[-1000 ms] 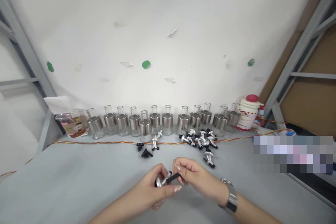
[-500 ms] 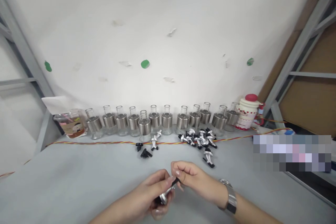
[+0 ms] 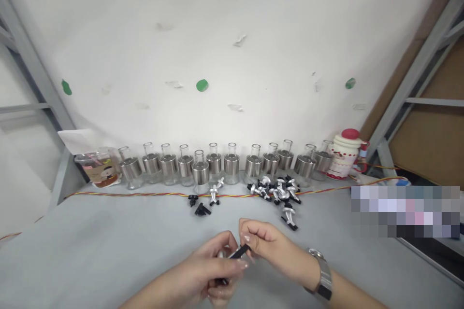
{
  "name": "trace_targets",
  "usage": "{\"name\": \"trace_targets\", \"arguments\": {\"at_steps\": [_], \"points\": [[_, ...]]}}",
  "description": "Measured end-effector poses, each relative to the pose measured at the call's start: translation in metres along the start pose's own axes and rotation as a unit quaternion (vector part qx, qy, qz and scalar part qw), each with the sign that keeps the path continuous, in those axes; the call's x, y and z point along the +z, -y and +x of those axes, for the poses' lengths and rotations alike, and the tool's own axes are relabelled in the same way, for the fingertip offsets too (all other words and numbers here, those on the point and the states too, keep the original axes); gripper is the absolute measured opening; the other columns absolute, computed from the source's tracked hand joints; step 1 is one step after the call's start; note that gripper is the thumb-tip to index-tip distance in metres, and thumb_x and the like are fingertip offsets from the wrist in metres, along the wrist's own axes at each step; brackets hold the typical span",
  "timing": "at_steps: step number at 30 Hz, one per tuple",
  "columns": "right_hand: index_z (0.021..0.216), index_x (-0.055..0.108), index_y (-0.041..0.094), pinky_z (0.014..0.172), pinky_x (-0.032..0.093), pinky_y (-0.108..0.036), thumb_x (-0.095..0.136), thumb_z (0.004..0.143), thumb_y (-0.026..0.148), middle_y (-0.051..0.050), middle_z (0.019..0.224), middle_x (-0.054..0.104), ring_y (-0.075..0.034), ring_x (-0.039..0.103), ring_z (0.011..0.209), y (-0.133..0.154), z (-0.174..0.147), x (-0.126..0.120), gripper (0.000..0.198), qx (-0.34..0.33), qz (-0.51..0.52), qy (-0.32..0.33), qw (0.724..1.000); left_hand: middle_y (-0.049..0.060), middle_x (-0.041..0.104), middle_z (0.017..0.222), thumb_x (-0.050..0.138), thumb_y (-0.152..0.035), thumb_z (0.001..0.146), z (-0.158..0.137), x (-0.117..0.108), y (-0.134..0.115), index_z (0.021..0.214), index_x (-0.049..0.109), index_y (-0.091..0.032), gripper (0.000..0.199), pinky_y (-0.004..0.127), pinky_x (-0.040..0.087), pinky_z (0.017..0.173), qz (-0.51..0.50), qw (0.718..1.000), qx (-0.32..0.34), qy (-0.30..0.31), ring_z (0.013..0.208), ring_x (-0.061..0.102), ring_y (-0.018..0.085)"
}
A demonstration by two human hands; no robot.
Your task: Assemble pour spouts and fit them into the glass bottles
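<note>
Near the front of the table, my left hand [image 3: 210, 265] is closed around a silver-and-black bottle pourer [image 3: 239, 252], whose body is mostly hidden by the fingers. The thumb presses along its black lever. My right hand [image 3: 270, 244], with a metal watch on the wrist, pinches the upper end of that black part between thumb and forefinger. Beyond the hands lie a heap of similar pourers [image 3: 281, 192] and a single pourer [image 3: 289, 216]. Farther left are another silver pourer [image 3: 214, 194], a black stopper [image 3: 193, 200] and a black piece [image 3: 202, 209].
A row of glass bottles with steel sleeves [image 3: 200, 170] stands along the wall. A red-and-yellow twisted cord [image 3: 145, 194] crosses the table before them. A drink cup [image 3: 97, 169] is at left, a decorated jar [image 3: 342, 157] at right, near a blurred-out object [image 3: 404, 212].
My left thumb has shifted down the pourer, showing more of the black lever. My right hand keeps its pinch on the end. The view has moved slightly.
</note>
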State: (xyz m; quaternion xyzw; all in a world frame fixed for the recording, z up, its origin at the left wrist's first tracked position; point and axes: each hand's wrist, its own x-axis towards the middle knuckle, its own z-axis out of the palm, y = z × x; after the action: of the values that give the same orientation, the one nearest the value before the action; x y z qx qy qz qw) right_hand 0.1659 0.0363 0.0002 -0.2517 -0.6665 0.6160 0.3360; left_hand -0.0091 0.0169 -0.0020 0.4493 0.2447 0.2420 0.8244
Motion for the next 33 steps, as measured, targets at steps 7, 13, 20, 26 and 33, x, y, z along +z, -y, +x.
{"name": "trace_targets", "arguments": {"at_steps": [7, 13, 20, 26, 33], "points": [[0.07, 0.044, 0.016, 0.05, 0.024, -0.021, 0.043, 0.082, 0.048, 0.005, 0.058, 0.036, -0.007, 0.029, 0.052, 0.0023, -0.0009, 0.001, 0.035, 0.026, 0.0, -0.014, 1.0, -0.006, 0.044, 0.064, 0.046, -0.026, 0.083, -0.0011, -0.0056, 0.0027, 0.079, 0.037, -0.023, 0.01, 0.017, 0.012, 0.035, 0.013, 1.0, 0.009, -0.003, 0.034, 0.022, 0.0], [0.072, 0.04, 0.017, 0.052, 0.025, -0.02, 0.056, 0.076, 0.044, 0.005, 0.063, 0.039, -0.007, 0.032, 0.056, 0.0014, -0.0003, 0.0036, 0.031, -0.002, 0.024, -0.031, 0.999, -0.006, 0.043, 0.063, 0.047, -0.025, 0.082, -0.0007, -0.0063, 0.0029, 0.079, 0.038, -0.022, 0.01, 0.017, 0.011, 0.035, 0.027, 1.0, 0.006, -0.002, 0.035, 0.02, 0.0], [0.079, 0.042, 0.018, 0.057, 0.029, -0.021, 0.053, 0.078, 0.043, 0.004, 0.068, 0.041, -0.009, 0.035, 0.061, -0.0014, -0.0003, 0.0032, 0.028, -0.001, 0.002, -0.015, 1.0, -0.007, 0.041, 0.06, 0.05, -0.023, 0.08, -0.003, -0.0034, -0.0012, 0.077, 0.037, -0.022, 0.014, 0.018, 0.012, 0.038, 0.027, 0.999, 0.012, 0.013, 0.036, 0.021, 0.001], [0.074, 0.047, 0.016, 0.052, 0.028, -0.021, 0.04, 0.084, 0.045, 0.005, 0.061, 0.038, -0.008, 0.034, 0.055, -0.0016, -0.0036, 0.0038, 0.032, 0.012, -0.123, -0.016, 0.992, -0.007, 0.04, 0.058, 0.051, -0.027, 0.08, -0.0022, -0.0064, 0.0016, 0.075, 0.036, -0.022, 0.016, 0.017, 0.01, 0.036, 0.028, 1.0, 0.008, 0.002, 0.035, 0.019, 0.001], [0.076, 0.044, 0.017, 0.051, 0.032, -0.021, 0.028, 0.088, 0.047, 0.005, 0.057, 0.04, -0.008, 0.037, 0.051, -0.0058, -0.0046, 0.008, 0.037, 0.02, -0.122, 0.011, 0.992, -0.008, 0.039, 0.056, 0.049, -0.03, 0.08, -0.0037, -0.0057, -0.0048, 0.076, 0.036, -0.023, 0.015, 0.016, 0.01, 0.034, 0.044, 0.999, -0.023, 0.0, 0.033, 0.017, 0.001]]}}
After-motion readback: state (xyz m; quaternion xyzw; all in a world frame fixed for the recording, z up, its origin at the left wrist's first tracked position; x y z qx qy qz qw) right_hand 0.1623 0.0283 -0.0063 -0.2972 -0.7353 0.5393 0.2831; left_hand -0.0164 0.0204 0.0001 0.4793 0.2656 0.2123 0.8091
